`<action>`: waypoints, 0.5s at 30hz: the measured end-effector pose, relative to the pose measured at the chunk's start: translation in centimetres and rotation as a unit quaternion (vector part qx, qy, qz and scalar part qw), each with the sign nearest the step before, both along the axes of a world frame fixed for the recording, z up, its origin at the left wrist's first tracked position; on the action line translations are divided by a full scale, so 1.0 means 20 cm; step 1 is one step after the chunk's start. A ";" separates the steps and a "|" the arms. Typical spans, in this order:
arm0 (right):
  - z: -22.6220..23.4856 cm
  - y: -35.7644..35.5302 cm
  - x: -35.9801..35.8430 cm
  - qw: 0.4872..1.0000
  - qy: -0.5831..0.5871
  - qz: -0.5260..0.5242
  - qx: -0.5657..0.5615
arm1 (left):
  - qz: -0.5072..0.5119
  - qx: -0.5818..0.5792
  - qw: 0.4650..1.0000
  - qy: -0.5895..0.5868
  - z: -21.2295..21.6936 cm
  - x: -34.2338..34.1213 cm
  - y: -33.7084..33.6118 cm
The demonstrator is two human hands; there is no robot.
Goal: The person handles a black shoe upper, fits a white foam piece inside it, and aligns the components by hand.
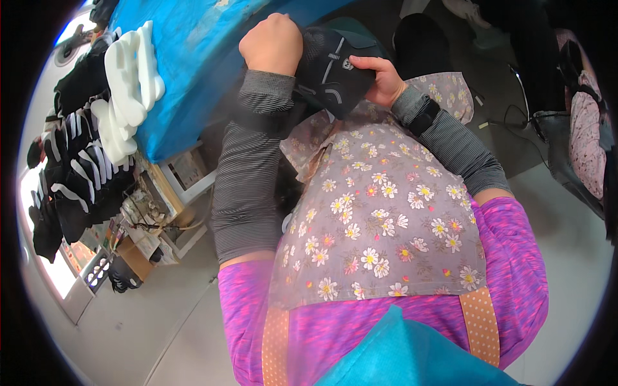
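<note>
Over my lap lies a black knitted piece (338, 67), apparently a sock or several socks together, with grey-white stripes and a small white emblem. My right hand (385, 80) grips its right edge, thumb laid flat on top and the other fingers underneath. Against its left edge my left hand (271, 44) is closed in a fist, knuckles up. What that fist holds, if anything, is hidden behind it. A flowered grey apron (380, 212) covers my lap below the piece.
A blue-covered table (193, 58) stands ahead on the left. White foot-shaped forms (125, 77) lie at its edge, beside rows of black socks (77, 167). A wooden frame (183, 180) is under it. At right are a cable (515, 128) and pink spotted cloth (586, 141).
</note>
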State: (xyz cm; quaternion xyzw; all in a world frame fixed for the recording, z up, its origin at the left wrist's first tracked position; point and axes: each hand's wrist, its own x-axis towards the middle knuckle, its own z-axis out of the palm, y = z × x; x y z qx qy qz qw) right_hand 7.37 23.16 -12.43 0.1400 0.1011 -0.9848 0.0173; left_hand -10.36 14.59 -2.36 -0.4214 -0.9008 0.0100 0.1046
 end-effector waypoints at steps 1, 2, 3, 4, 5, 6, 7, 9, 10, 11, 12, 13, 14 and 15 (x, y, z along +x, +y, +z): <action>-0.01 -0.01 0.00 1.000 0.003 0.002 -0.007 | 0.000 -0.003 1.000 -0.002 -0.04 -0.02 0.00; -0.02 -0.01 0.00 1.000 -0.002 -0.001 -0.010 | -0.004 -0.003 1.000 -0.003 -0.08 -0.03 0.00; -0.03 -0.02 -0.01 1.000 -0.013 0.000 -0.010 | -0.008 -0.003 1.000 -0.004 -0.13 -0.05 0.00; -0.04 -0.02 -0.01 1.000 -0.024 0.001 -0.009 | -0.010 -0.007 1.000 -0.009 -0.17 -0.06 -0.01; -0.05 -0.03 -0.01 1.000 -0.028 0.001 -0.012 | -0.006 0.003 1.000 -0.021 -0.19 -0.06 -0.01; -0.06 -0.03 -0.01 1.000 -0.026 0.002 -0.007 | 0.000 0.012 0.999 -0.033 -0.21 -0.06 -0.01; -0.07 -0.03 -0.01 1.000 -0.023 0.004 -0.001 | 0.001 0.010 0.999 -0.036 -0.24 -0.06 0.00; -0.08 -0.02 -0.01 1.000 -0.013 0.014 -0.003 | -0.012 0.051 0.994 -0.094 -0.26 -0.07 0.01; -0.08 -0.02 0.00 1.000 -0.001 0.022 -0.003 | 0.004 0.055 0.992 -0.113 -0.27 -0.06 0.01; -0.07 -0.02 0.00 1.000 0.003 0.024 -0.002 | 0.006 0.057 0.992 -0.109 -0.28 -0.06 0.00; -0.06 -0.03 -0.01 1.000 -0.010 0.018 0.004 | -0.006 0.075 0.994 -0.082 -0.29 -0.06 -0.01; -0.05 -0.04 -0.01 1.000 -0.023 0.012 0.010 | -0.018 0.093 0.994 -0.055 -0.29 -0.07 -0.04; -0.05 -0.04 -0.01 1.000 -0.021 0.006 0.013 | -0.019 0.089 0.995 -0.042 -0.27 -0.06 -0.01; -0.04 -0.04 -0.01 1.000 -0.018 0.011 -0.019 | -0.026 0.093 0.995 -0.041 -0.23 -0.06 0.00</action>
